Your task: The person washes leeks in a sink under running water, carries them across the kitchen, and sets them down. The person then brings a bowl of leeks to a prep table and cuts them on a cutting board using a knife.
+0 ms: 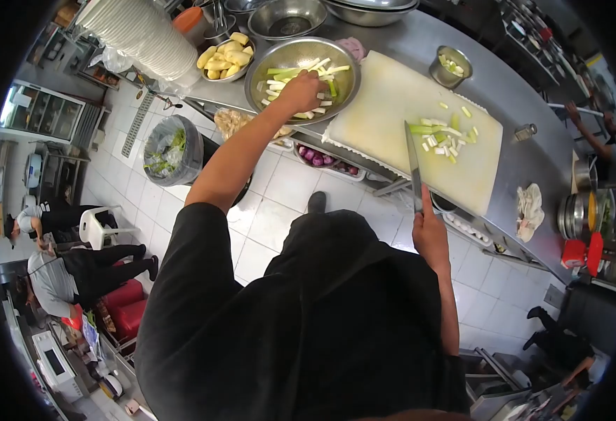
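My left hand (304, 92) reaches into a wide metal bowl (256, 79) of pale green-and-white stalk pieces (336, 70). Its fingers curl down round some of them, and the fingertips are hidden. In my right hand (431, 235) is a kitchen knife (413, 161), gripped by its handle with the blade pointing away from me. The blade lies over the near part of a white cutting board (385, 98). Just right of the blade, a small pile of short-cut stalk pieces (448, 137) rests on the board.
Peeled yellow-white vegetables (225, 56) fill a bowl left of mine. A small metal pot (451, 67) stands behind the board; a crumpled cloth (530, 212) lies right. Below are a lined waste bin (172, 151) and purple onions (315, 156). Other people (58, 277) are farther off.
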Tool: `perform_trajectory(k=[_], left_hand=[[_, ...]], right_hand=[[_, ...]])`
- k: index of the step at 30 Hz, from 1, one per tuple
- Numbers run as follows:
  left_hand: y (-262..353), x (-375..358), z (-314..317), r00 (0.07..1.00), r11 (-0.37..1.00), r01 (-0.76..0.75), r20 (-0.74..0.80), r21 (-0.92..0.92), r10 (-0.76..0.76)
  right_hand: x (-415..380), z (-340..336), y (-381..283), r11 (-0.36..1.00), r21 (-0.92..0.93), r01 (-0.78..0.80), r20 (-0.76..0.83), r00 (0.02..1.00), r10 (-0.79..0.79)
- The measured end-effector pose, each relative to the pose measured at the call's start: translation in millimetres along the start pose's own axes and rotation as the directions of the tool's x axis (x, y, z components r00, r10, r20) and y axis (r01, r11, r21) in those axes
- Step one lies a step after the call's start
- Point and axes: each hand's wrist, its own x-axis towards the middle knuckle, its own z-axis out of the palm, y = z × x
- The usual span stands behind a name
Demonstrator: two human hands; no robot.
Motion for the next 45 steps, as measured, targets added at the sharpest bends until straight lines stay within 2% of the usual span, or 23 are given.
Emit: perform_trajectory(k=[3,9,13,14,18,20,23,26,29,33,39,40,43,45], left_hand=[[-4,5,-2,0.985,0.999,0.028,0.171,0.018,-0.031],[-13,5,-10,0.992,0.997,0.068,0.112,-0.044,-0.063],[-19,-3,-36,0.980,0.975,0.160,-0.094,-0.152,-0.175],[-26,-6,-41,0.974,0.976,0.141,-0.155,-0.167,-0.167],[-46,-22,-59,0.881,0.855,0.288,-0.231,-0.431,-0.414],[-57,-30,-66,0.838,0.743,0.302,-0.205,-0.598,-0.505],[-77,-35,-59,0.792,0.608,0.258,-0.196,-0.751,-0.578],[-80,-38,-54,0.823,0.566,0.222,-0.160,-0.794,-0.546],[-67,-31,-49,0.839,0.662,0.199,-0.224,-0.722,-0.496],[-70,-22,-45,0.879,0.882,0.223,-0.305,-0.416,-0.366],[-61,-18,-67,0.921,0.903,0.293,-0.159,-0.314,-0.354],[-65,-17,-71,0.928,0.898,0.333,-0.069,-0.287,-0.366],[-81,-15,-80,0.949,0.893,0.251,-0.087,-0.375,-0.303],[-42,-12,-120,0.935,0.818,0.201,-0.144,-0.539,-0.324]], right_hand=[[-1,-2,1,1.000,0.009,0.000,-0.026,1.000,0.001],[-3,-3,-1,0.999,0.024,-0.044,-0.015,0.999,0.045],[-1,4,6,1.000,0.001,-0.031,-0.035,0.999,0.031],[-1,5,8,1.000,-0.008,-0.007,-0.046,0.999,0.007],[0,5,7,1.000,-0.004,-0.004,-0.046,0.999,0.004],[1,6,9,1.000,0.011,-0.001,-0.045,0.999,0.002],[1,6,10,1.000,0.010,0.008,-0.050,0.999,-0.008],[2,8,11,0.999,0.021,0.038,-0.060,0.998,-0.036],[2,10,15,0.999,0.000,0.052,-0.084,0.995,-0.052],[2,9,13,0.999,0.012,0.032,-0.083,0.996,-0.031],[0,8,13,1.000,0.017,0.008,-0.062,0.998,-0.007],[1,10,14,1.000,0.010,0.004,-0.066,0.998,-0.003],[0,10,15,1.000,0.016,0.005,-0.068,0.998,-0.004],[2,8,15,1.000,0.025,0.002,-0.065,0.998,0.000]])
